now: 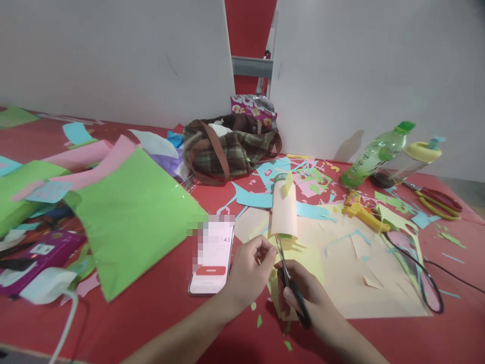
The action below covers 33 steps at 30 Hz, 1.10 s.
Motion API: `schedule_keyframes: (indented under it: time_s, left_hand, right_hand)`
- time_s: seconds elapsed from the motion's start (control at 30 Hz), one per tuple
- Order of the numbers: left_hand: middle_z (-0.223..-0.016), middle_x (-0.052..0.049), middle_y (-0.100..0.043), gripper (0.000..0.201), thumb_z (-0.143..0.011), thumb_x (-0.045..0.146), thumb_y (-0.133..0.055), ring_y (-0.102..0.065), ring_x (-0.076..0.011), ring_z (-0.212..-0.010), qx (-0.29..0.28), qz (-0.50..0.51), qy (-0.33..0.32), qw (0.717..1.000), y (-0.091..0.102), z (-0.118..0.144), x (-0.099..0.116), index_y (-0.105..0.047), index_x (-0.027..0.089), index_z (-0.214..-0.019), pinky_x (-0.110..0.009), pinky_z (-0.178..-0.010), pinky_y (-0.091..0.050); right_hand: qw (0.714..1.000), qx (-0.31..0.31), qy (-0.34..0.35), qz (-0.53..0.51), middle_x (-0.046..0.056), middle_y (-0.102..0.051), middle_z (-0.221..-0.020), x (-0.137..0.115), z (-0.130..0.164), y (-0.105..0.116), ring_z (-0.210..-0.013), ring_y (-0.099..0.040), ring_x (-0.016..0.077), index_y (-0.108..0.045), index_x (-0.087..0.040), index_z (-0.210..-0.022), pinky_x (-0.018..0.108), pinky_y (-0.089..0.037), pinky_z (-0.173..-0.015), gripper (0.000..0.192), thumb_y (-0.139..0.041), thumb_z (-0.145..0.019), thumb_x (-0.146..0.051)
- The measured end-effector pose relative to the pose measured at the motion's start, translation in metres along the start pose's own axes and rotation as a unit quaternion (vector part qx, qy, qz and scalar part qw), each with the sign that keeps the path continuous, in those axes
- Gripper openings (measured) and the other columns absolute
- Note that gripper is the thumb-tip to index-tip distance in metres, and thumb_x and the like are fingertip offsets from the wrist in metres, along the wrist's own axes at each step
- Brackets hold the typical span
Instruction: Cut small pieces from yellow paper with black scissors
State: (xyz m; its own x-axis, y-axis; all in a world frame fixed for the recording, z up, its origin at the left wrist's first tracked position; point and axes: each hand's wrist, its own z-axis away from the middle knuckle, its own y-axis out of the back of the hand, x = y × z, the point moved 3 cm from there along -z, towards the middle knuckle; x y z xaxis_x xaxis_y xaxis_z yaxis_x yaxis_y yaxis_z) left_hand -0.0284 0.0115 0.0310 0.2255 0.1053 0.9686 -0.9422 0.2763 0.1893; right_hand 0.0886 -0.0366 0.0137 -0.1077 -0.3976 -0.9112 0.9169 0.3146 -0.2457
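Note:
My right hand (308, 290) grips a pair of scissors (297, 298) with black handles, blades pointing away from me. Close beside the blades, the fingertips of my left hand (252, 263) are pinched together; whatever is between them is too small to make out. Just beyond the blade tips lies a peach paper-wrapped cylinder (285, 210), with a small yellow paper piece (289, 183) sticking up from it and some green at its near end. Yellow paper (310, 263) lies under my hands on top of a large peach sheet (364, 293).
A phone (212, 258) and a big green sheet (140, 217) lie to the left. Behind are a plaid bag (242, 151) and paper scraps (312, 179). At right are a yellow glue gun (361, 212) with a cord, a green bottle (379, 151), a clear jar (405, 162) and red-handled scissors (439, 199).

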Motion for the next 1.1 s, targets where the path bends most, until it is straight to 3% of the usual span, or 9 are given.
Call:
schedule_keyframes:
  time_s: [0.33,1.1]
  left_hand:
    - [-0.052,0.005,-0.039,0.019,-0.077,0.023,-0.041,-0.038,-0.0077,-0.048,0.020,0.007,-0.012,1.000,-0.001,0.002,0.004,-0.039,0.017,-0.058,-0.020,-0.048,-0.033]
    - [-0.055,0.005,-0.040,0.019,-0.078,0.022,-0.041,-0.038,-0.0072,-0.050,-0.001,0.014,-0.015,1.000,-0.003,0.003,0.004,-0.040,0.016,-0.060,-0.019,-0.050,-0.034]
  right_hand:
    - [1.000,-0.002,0.024,-0.019,-0.005,-0.047,-0.051,0.013,-0.003,0.001,-0.041,-0.046,0.0086,-0.040,-0.017,-0.097,0.023,-0.037,-0.042,0.033,-0.052,-0.075,-0.039]
    - [0.998,-0.010,0.045,-0.043,-0.003,-0.045,-0.059,0.012,-0.002,0.001,-0.046,-0.045,0.0092,-0.042,-0.017,-0.095,0.023,-0.036,-0.042,0.031,-0.053,-0.075,-0.039]
